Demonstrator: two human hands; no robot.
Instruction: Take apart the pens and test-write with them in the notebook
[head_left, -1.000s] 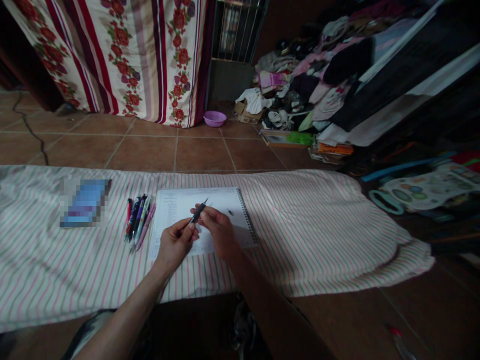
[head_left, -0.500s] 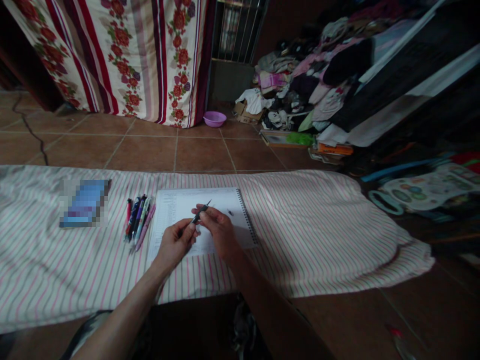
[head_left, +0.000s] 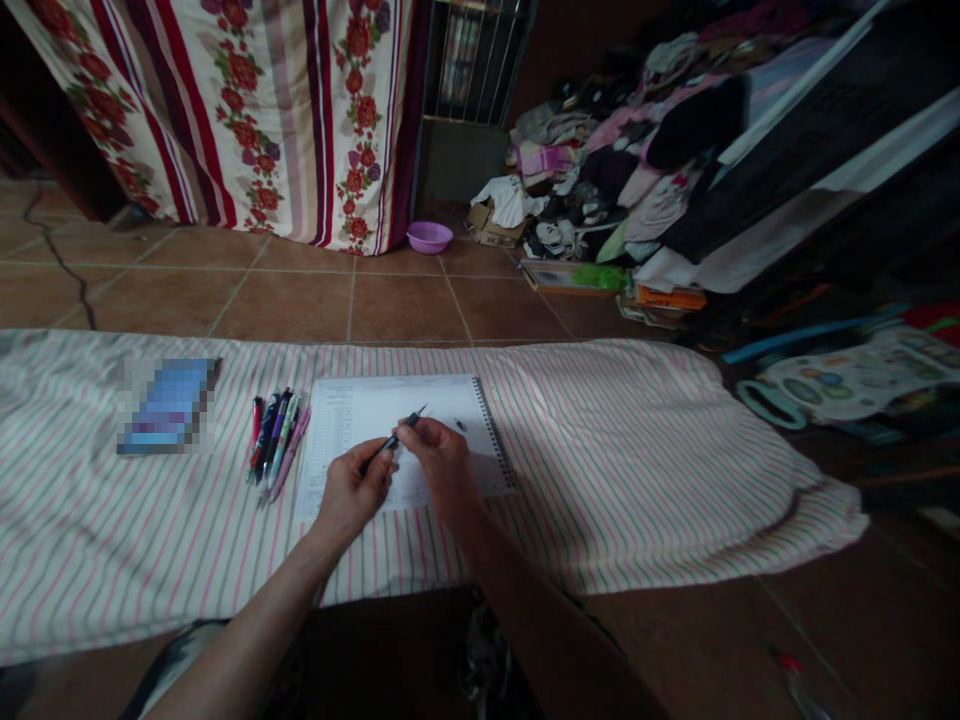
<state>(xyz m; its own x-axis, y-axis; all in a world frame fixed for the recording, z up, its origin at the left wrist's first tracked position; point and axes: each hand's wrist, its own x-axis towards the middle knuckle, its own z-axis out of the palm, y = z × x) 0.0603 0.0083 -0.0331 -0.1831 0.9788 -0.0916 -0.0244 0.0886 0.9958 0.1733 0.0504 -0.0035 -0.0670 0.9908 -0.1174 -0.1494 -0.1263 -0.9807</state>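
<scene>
Broadly, the view is filled by a tiled floor (head_left: 300,305), across which a striped cloth (head_left: 637,450) is spread. The far side is screened by a flowered curtain (head_left: 292,120), and beside it a heap of clothes (head_left: 619,150) is piled. On the cloth a spiral-bound notebook (head_left: 382,393) is laid, its near part covered from sight by the hands. A purple basin (head_left: 429,236) is set on the floor near the curtain's edge. Well to the left, a flat device (head_left: 169,405) is blurred by pixels. Over the page, the rear of a dark pen (head_left: 391,441) is gripped by the left hand (head_left: 351,488), while its front is pinched between thumb and fingers of the right hand (head_left: 444,462); the pen is held tilted, its thin tip pointed away. Several pens (head_left: 279,445) are lined up just beside the notebook. By the right hand, a small dark piece (head_left: 460,425) is seen on the paper.
</scene>
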